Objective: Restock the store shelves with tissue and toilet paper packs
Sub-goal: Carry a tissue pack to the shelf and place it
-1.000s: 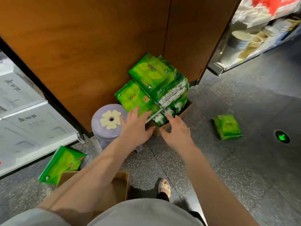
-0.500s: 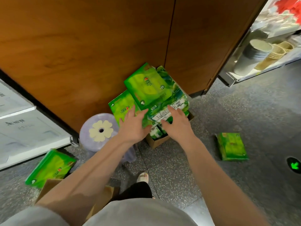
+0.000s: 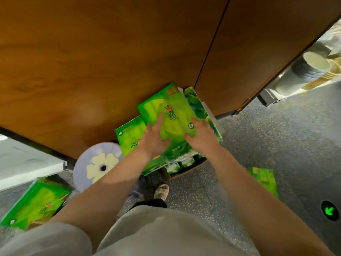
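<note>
While my forearms cover much of the pile, I can make out only slivers of the packs in the cardboard box (image 3: 181,172) under it. My left hand (image 3: 154,140) lies flat, fingers straight, on the top green tissue pack (image 3: 169,115), which leans against the wooden panel (image 3: 92,61); my right hand (image 3: 202,134) grips its right edge. Another pack (image 3: 263,179) right of my right arm is half hidden. A third (image 3: 35,202) lies at left, near the stool (image 3: 96,163). Open floor (image 3: 276,137) spreads rightward.

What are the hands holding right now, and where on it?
Both hands are on the top green tissue pack: the left hand on its near-left edge, the right hand on its near-right corner. Whether either grip has closed cannot be told.
</note>
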